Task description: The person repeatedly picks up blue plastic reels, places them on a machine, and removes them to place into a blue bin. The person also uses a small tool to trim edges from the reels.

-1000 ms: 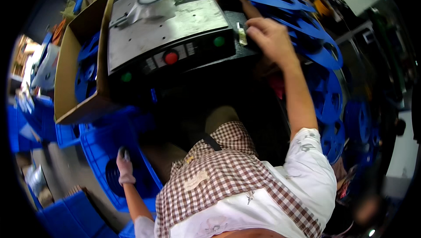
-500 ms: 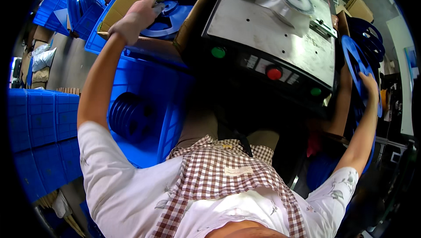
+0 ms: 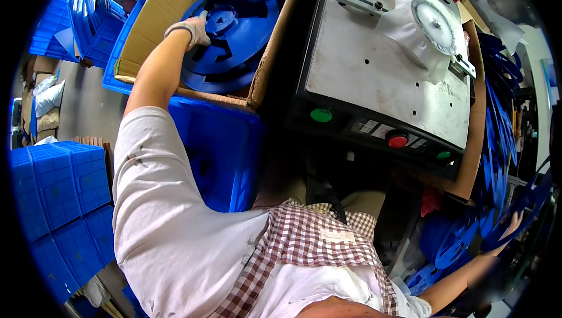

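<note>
My left hand (image 3: 190, 30), in a light glove, reaches into a cardboard box (image 3: 153, 22) at the upper left. Its fingers curl over the edge of a large blue plastic reel (image 3: 234, 48) that lies on top of other blue reels there. My right hand (image 3: 510, 227) is bare and stretched low to the right, gripping the rim of a blue reel (image 3: 530, 204) in a standing row of reels. Between both arms stands a press machine with a grey metal plate (image 3: 369, 72).
The machine's front panel carries a green button (image 3: 321, 115), a red button (image 3: 397, 140) and a small green one (image 3: 444, 155). A white disc (image 3: 436, 25) and a white sheet lie on its plate. Blue crates (image 3: 58, 201) are stacked at left; a blue bin (image 3: 216, 154) sits below the box.
My left hand moved down into the box onto the top reel. My right hand dropped from beside the machine to the row of reels low on the right.
</note>
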Action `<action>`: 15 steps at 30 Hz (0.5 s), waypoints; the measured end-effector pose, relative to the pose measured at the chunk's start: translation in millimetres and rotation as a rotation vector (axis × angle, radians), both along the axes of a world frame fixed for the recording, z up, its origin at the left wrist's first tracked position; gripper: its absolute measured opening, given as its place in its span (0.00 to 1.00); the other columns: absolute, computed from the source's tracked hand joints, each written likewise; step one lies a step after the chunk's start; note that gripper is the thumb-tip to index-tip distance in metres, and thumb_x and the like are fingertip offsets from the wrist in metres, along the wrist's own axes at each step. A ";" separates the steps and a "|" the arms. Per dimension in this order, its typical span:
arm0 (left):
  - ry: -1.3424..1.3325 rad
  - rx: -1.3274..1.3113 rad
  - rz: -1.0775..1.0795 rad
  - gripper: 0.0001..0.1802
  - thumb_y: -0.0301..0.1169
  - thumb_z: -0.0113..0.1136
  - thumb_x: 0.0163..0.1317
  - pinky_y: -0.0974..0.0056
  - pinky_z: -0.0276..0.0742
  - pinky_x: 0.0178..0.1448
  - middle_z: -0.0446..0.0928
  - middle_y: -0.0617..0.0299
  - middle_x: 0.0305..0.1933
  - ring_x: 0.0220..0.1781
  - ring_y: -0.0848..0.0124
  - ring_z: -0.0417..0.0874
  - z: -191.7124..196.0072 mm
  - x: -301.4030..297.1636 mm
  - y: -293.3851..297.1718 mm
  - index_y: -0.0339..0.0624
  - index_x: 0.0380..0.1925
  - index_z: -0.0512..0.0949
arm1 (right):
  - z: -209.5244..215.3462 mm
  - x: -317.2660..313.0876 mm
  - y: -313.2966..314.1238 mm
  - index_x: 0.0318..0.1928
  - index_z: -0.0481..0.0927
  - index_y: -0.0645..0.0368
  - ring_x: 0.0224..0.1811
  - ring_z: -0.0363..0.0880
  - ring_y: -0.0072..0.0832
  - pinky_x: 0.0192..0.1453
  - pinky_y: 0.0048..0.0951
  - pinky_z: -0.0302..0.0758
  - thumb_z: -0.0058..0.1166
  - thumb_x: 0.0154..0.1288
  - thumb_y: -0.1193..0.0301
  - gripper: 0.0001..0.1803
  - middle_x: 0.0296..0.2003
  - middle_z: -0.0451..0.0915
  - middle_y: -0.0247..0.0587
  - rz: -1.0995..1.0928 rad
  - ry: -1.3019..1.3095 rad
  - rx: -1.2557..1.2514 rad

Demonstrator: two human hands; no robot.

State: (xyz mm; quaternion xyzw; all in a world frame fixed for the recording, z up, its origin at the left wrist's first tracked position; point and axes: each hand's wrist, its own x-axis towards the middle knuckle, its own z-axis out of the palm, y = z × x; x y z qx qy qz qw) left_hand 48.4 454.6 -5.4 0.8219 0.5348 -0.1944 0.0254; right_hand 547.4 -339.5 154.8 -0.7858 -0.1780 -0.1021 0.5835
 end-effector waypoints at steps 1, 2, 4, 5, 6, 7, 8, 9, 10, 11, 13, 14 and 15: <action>-0.016 -0.006 -0.020 0.54 0.39 0.69 0.48 0.54 0.69 0.66 0.65 0.47 0.67 0.66 0.52 0.70 9.9 0.8 1.6 0.42 0.71 0.48 | -3.0 -28.0 14.6 0.58 0.71 0.60 0.32 0.68 0.20 0.40 0.21 0.66 0.51 0.67 0.63 0.22 0.32 0.72 0.34 -0.059 0.016 0.053; -0.021 -0.010 -0.037 0.52 0.37 0.69 0.48 0.54 0.70 0.65 0.65 0.46 0.67 0.65 0.53 0.70 15.7 -0.5 3.8 0.41 0.71 0.49 | -10.1 -57.8 34.6 0.57 0.72 0.59 0.31 0.68 0.20 0.39 0.21 0.66 0.52 0.67 0.63 0.21 0.30 0.72 0.33 -0.115 0.045 0.108; -0.063 0.169 -0.086 0.38 0.35 0.63 0.50 0.56 0.73 0.61 0.73 0.46 0.59 0.60 0.54 0.75 9.5 2.3 4.9 0.37 0.62 0.63 | -28.1 -90.7 54.9 0.56 0.72 0.59 0.30 0.67 0.20 0.37 0.21 0.66 0.52 0.66 0.62 0.22 0.31 0.72 0.34 -0.030 -0.031 0.146; -0.089 0.220 -0.137 0.35 0.35 0.63 0.50 0.57 0.74 0.60 0.74 0.47 0.57 0.58 0.55 0.76 20.3 6.6 1.0 0.37 0.59 0.66 | -32.2 -84.6 43.0 0.57 0.71 0.61 0.32 0.68 0.20 0.39 0.21 0.66 0.52 0.67 0.61 0.23 0.32 0.72 0.35 0.021 0.131 0.187; -0.114 0.272 -0.187 0.32 0.35 0.62 0.50 0.58 0.75 0.59 0.76 0.48 0.55 0.57 0.55 0.77 34.9 11.2 -3.0 0.36 0.56 0.68 | -41.2 -78.9 32.7 0.58 0.68 0.63 0.34 0.69 0.22 0.41 0.22 0.67 0.50 0.67 0.62 0.24 0.34 0.72 0.36 0.106 0.205 0.271; -0.165 0.165 -0.087 0.27 0.36 0.60 0.52 0.58 0.76 0.57 0.78 0.50 0.50 0.53 0.56 0.79 59.7 18.9 -12.9 0.36 0.52 0.71 | -36.9 -104.4 60.3 0.58 0.67 0.64 0.37 0.68 0.24 0.43 0.23 0.66 0.49 0.67 0.63 0.24 0.37 0.72 0.37 0.048 0.123 0.301; -0.222 0.050 0.003 0.22 0.37 0.58 0.55 0.58 0.77 0.55 0.81 0.52 0.45 0.49 0.57 0.82 88.8 32.8 -20.0 0.36 0.47 0.73 | -30.9 -136.3 88.4 0.59 0.65 0.65 0.40 0.68 0.25 0.44 0.23 0.66 0.48 0.67 0.64 0.25 0.39 0.71 0.39 -0.020 0.031 0.325; -0.137 0.142 -0.067 0.19 0.38 0.58 0.55 0.56 0.78 0.49 0.81 0.51 0.41 0.43 0.55 0.82 123.7 36.6 -46.9 0.38 0.43 0.76 | -32.6 -135.2 83.8 0.60 0.64 0.66 0.41 0.67 0.27 0.45 0.24 0.66 0.47 0.67 0.64 0.25 0.41 0.71 0.40 0.218 0.129 0.424; -0.055 0.226 -0.148 0.16 0.39 0.58 0.55 0.54 0.78 0.44 0.81 0.49 0.38 0.38 0.53 0.83 146.6 38.1 -73.6 0.39 0.39 0.79 | -38.4 -133.6 75.4 0.60 0.63 0.66 0.42 0.67 0.28 0.45 0.24 0.66 0.47 0.67 0.64 0.26 0.43 0.70 0.42 0.444 0.225 0.513; -0.053 0.292 -0.167 0.20 0.41 0.59 0.53 0.54 0.78 0.46 0.81 0.47 0.39 0.41 0.52 0.83 154.5 35.6 -83.0 0.37 0.39 0.80 | -42.3 -131.7 70.1 0.60 0.62 0.66 0.43 0.66 0.29 0.46 0.25 0.67 0.46 0.67 0.64 0.26 0.46 0.69 0.44 0.669 0.327 0.600; -0.102 0.399 -0.214 0.24 0.44 0.58 0.51 0.56 0.76 0.51 0.80 0.44 0.43 0.46 0.52 0.82 173.5 40.3 -119.9 0.35 0.41 0.79 | -51.4 -154.4 99.4 0.61 0.60 0.67 0.45 0.65 0.29 0.46 0.26 0.66 0.51 0.64 0.60 0.32 0.46 0.67 0.45 0.672 0.225 0.697; -0.136 0.450 -0.217 0.25 0.43 0.58 0.51 0.57 0.75 0.55 0.80 0.43 0.45 0.49 0.52 0.81 189.3 37.9 -153.3 0.35 0.43 0.78 | -58.6 -161.0 118.4 0.62 0.59 0.67 0.45 0.64 0.30 0.46 0.27 0.66 0.53 0.62 0.59 0.34 0.46 0.66 0.46 0.688 0.184 0.760; -0.208 0.516 -0.295 0.26 0.43 0.57 0.52 0.55 0.71 0.59 0.77 0.43 0.49 0.54 0.52 0.77 179.7 41.5 -154.4 0.36 0.47 0.76 | -61.9 -172.6 127.9 0.63 0.57 0.66 0.46 0.64 0.31 0.46 0.28 0.66 0.57 0.58 0.57 0.40 0.44 0.65 0.45 0.864 0.326 0.716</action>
